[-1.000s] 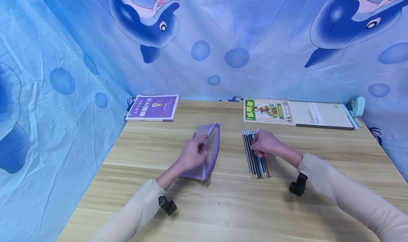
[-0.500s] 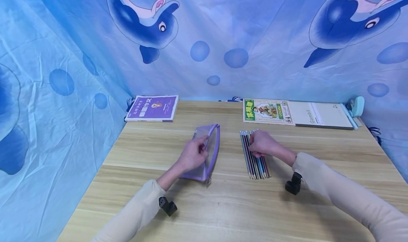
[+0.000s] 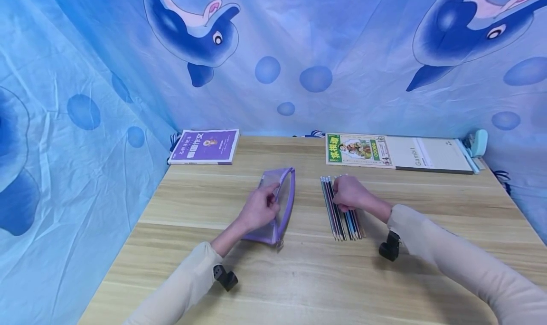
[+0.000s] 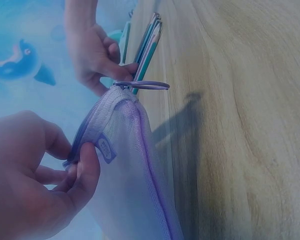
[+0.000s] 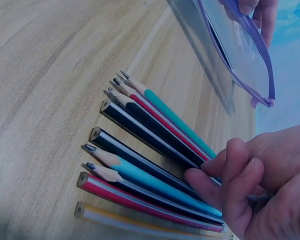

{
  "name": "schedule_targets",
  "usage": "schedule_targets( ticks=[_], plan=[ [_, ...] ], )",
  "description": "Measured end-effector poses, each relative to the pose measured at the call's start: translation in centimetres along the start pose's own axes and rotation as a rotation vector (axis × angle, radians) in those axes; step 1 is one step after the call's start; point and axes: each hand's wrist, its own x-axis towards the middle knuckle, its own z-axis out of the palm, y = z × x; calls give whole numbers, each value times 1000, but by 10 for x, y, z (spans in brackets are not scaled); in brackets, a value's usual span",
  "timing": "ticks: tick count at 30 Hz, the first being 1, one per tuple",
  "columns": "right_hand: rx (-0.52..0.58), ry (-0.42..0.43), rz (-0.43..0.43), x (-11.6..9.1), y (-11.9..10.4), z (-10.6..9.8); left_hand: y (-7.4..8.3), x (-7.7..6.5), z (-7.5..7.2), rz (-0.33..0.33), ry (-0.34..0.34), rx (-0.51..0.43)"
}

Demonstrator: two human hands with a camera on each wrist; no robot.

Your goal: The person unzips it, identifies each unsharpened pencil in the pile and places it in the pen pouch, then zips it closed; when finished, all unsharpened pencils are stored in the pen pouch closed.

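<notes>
In the head view a see-through mesh pencil case (image 3: pixel 291 199) with purple trim lies mid-table, its zip side gaping. My left hand (image 3: pixel 258 211) pinches the upper edge of that mouth between thumb and fingers, as the left wrist view also shows. To the right, several pencils (image 3: pixel 331 215) lie side by side, points toward me. Over their far half, my right hand (image 3: pixel 351 193) has curled fingers gripping among them. In the right wrist view the pencils (image 5: pixel 165 120) form two groups with a narrow gap. Which pencils the fingertips (image 5: pixel 202 182) hold is partly hidden.
A purple book (image 3: pixel 205 147) lies at the back left. At the back right are a green-and-cream book (image 3: pixel 359 150), a pale Gambit notebook (image 3: pixel 433 154) and a teal object (image 3: pixel 480 143). A blue dolphin-print curtain (image 3: pixel 316 40) hangs behind the wooden table (image 3: pixel 295 287).
My right hand has shifted slightly left, taking the left-hand pencils with it, and a gap has opened between two groups. My left hand and the pencil case have stayed put.
</notes>
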Motion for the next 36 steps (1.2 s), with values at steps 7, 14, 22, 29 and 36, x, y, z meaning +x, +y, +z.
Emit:
schedule_targets(
  ticks=[7,14,22,29,36],
  plan=[
    [-44,7,1,1,-4,3,0,-1,0,-9,-5,0],
    [-111,7,34,5,-8,5,1,-2,1,11,-1,4],
    [-164,15,40,6,-11,8,0,-1,2,11,15,-6],
    [-97,29,52,7,-10,6,1,-2,2,-15,1,-7],
    [49,34,30,3,-14,-3,1,-1,0,-25,-5,-18]
  ],
)
